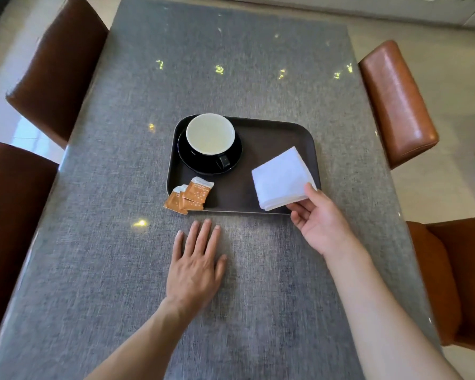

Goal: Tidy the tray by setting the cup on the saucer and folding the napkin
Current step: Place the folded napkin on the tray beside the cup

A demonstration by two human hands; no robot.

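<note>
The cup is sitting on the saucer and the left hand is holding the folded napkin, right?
Not quite. In the head view it's the right hand holding the folded napkin; the left hand lies flat on the table. The cup does sit on the saucer.

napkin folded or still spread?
Folded. The napkin is a compact square with stacked layers at its near edge, pinched at one corner by the right hand over the tray.

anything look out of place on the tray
The orange paper sachets hang over the dark brown plastic tray's near left rim onto the table. The folded white napkin sits crooked, its corner pinched in the right hand.
</note>
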